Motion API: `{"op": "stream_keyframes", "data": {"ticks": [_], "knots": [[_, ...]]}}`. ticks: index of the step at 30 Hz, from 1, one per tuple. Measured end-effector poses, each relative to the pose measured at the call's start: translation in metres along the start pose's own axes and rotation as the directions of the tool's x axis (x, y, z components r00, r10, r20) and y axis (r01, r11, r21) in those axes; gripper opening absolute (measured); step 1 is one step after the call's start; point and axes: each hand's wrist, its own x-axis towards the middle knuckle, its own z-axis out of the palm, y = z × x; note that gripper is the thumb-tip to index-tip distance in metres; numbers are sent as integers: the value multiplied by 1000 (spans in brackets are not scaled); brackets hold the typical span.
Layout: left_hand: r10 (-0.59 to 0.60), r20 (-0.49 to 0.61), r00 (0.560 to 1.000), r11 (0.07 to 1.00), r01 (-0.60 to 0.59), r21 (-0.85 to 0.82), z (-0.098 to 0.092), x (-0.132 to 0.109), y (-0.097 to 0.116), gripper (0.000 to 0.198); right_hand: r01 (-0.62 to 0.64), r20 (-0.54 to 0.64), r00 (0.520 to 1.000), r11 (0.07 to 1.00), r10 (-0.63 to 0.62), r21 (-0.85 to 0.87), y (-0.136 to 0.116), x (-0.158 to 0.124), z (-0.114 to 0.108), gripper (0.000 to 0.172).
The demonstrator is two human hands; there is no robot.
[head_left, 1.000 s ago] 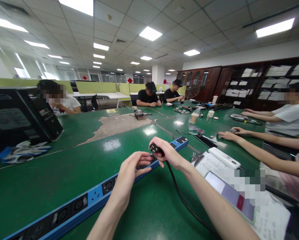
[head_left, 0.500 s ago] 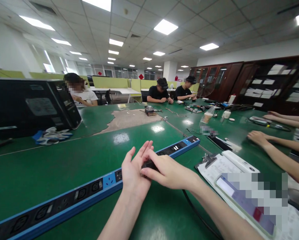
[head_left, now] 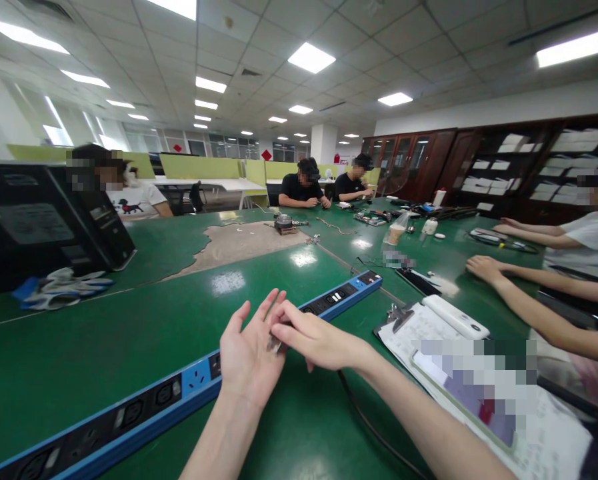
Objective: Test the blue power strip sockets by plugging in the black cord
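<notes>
My left hand (head_left: 249,357) is open with the palm turned up and the fingers stretched out, above the power strip. Over that palm, my right hand (head_left: 321,333) has its fingers closed on a dark plug (head_left: 275,343). Metal shows at the plug's end, against or just above the left palm; I cannot tell which. Most of the plug is hidden by my right fingers. A black cable (head_left: 361,407) runs from under my right hand toward the bottom edge. Behind both hands, a blue and black power strip (head_left: 197,379) lies diagonally across the green table (head_left: 153,327).
Right of my hands lie a clipboard (head_left: 396,319) with papers, a white handset-like device (head_left: 456,317) and a phone (head_left: 459,393). Gloves (head_left: 61,288) lie beside a computer case (head_left: 43,220) at left. Other people sit around the table; one person's hands (head_left: 486,269) rest at right.
The view has swung slightly right, so things sit further left. My right hand has turned the plug, and its metal end now shows. My left hand stays open beneath it.
</notes>
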Motion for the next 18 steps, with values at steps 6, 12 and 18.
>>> {"op": "stream_keyframes", "data": {"ticks": [6,12,18], "knots": [[42,-70,997,999,-41,6,-11,8,1,40,-206,-26,971,887,237,412,36,-17,-78,40],[71,-128,989,997,-73,-6,-7,9,4,34,-444,-415,789,887,454,127,81,-65,-153,45],[-151,-93,984,987,155,43,47,-44,-5,26,-646,-714,653,677,251,-352,134,-73,-182,37]]}}
